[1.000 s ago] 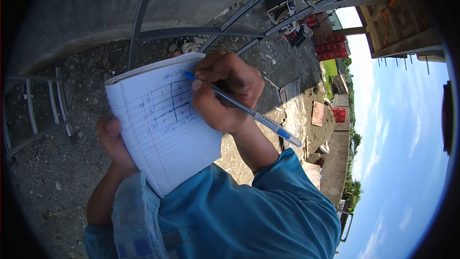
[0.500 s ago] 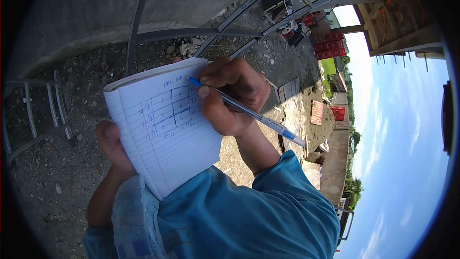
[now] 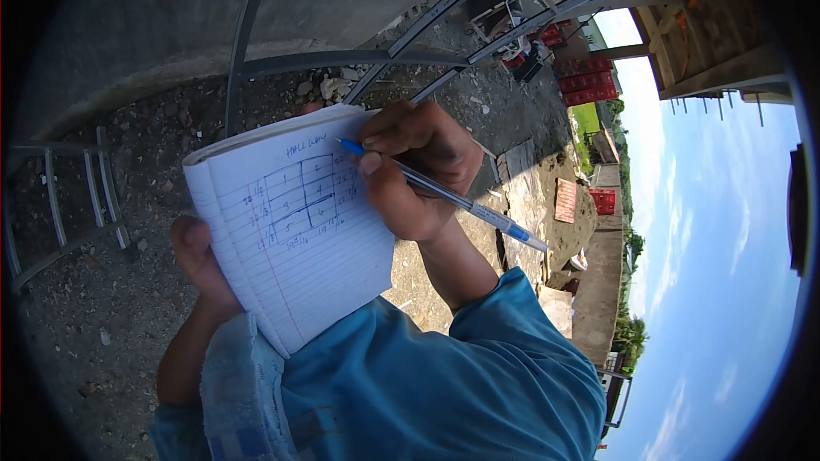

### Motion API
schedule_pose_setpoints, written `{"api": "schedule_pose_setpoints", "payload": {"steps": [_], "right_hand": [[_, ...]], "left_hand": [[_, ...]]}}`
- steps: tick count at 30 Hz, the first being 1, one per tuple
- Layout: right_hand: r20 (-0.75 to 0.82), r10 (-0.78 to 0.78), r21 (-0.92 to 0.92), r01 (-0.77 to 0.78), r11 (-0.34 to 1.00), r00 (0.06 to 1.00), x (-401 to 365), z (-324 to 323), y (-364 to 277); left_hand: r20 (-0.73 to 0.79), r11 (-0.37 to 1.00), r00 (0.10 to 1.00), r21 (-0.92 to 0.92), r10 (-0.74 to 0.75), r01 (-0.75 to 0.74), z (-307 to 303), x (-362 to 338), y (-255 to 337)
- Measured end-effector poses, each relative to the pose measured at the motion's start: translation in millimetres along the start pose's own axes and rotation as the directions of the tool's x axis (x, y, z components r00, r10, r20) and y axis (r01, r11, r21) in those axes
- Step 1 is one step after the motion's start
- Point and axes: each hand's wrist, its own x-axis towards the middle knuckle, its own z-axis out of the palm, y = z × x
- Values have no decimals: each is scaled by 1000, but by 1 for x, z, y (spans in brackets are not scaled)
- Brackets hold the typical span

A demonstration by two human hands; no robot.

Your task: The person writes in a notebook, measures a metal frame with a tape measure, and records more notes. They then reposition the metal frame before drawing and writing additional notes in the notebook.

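Note:
A lined notebook (image 3: pixel 333 273) lies folded back in my left hand (image 3: pixel 203 265), whose thumb rests at the page's edge while its other fingers are mostly hidden behind. My right hand (image 3: pixel 423 171) pinches a blue ballpoint pen (image 3: pixel 465 205), its tip at the page near the top heading. Handwritten in blue on the page are a heading that seems to begin "HALL", a grid of numbered boxes (image 3: pixel 301 196) and figures with fractions along the grid's sides.
Metal framing bars (image 3: pixel 316 60) stand by a concrete wall (image 3: pixel 171 26). A metal frame like a ladder (image 3: pixel 107 175) rests on the gravelly ground at left. Red crates (image 3: pixel 588 81) and a low wall (image 3: pixel 598 277) are farther off.
The pen has moved slightly right along the heading, and more letters now show there. The notebook has shifted slightly left; my left hand keeps its hold.

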Motion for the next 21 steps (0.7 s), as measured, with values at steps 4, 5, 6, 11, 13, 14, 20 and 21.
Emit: {"api": "schedule_pose_setpoints", "payload": {"steps": [4, 5, 6, 11, 13, 14, 20, 21], "right_hand": [[-50, -66, -30, 64, 997, 997, -1, 2, 0], [-43, -74, -68, 71, 995, 996, -1, -1, -2], [-37, -82, -106, 77, 991, 996, -2, -2, -4], [9, -77, -145, 77, 986, 997, -5, -5, -4], [-6, -106, -152, 104, 983, 994, -4, -4, -1], [-3, -106, -151, 105, 983, 994, -3, -3, -1], [53, -72, -163, 79, 983, 996, -4, -5, -5], [52, -77, -169, 85, 982, 996, -4, -5, -5]], "left_hand": [[-26, 999, 999, -19, 32, -33, -1, -1, -2], [-27, 998, 998, -13, 60, -60, -7, -4, -6], [-29, 998, 997, -16, 65, -66, -7, -3, -6], [-38, 997, 996, 29, 78, -77, -3, -2, -5], [-36, 995, 996, 50, 82, -81, -3, -1, -4], [-37, 997, 997, 35, 64, -63, -1, -1, -3], [-58, 1000, 998, 19, 19, -18, 1, -1, 0], [-64, 999, 998, 35, 10, -8, 1, -2, 1]]}}
